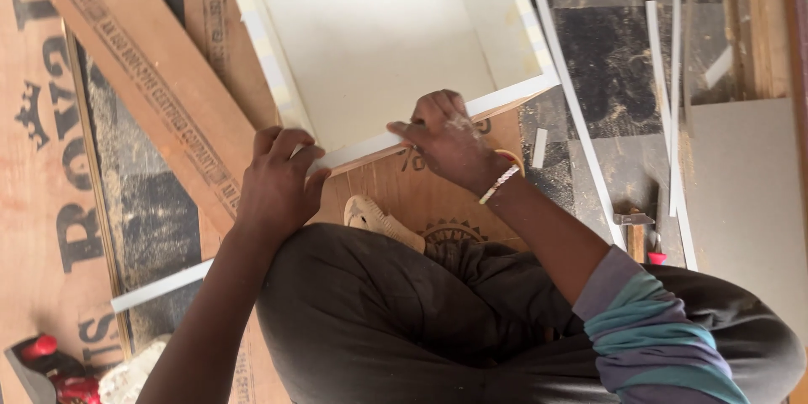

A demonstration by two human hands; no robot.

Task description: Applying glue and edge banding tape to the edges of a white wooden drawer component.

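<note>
A cream-white open box (pixel 379 42) of laminated board lies on plywood in front of me. A thin white edge strip (pixel 505 99) runs along its near edge. My left hand (pixel 276 185) curls over the strip's left end, thumb and fingers pinched on it. My right hand (pixel 446 141), with a bead bracelet on the wrist, presses and grips the strip near the middle. My bent knee in dark trousers (pixel 379 311) fills the foreground below both hands.
Printed plywood sheets (pixel 50 160) and a plank (pixel 143 67) lie to the left. Loose white strips (pixel 581 118) and a grey board (pixel 749 202) lie to the right, with a small hammer (pixel 635 231) beside them. A red tool (pixel 46 366) is at bottom left, a sandal (pixel 379 219) by my knee.
</note>
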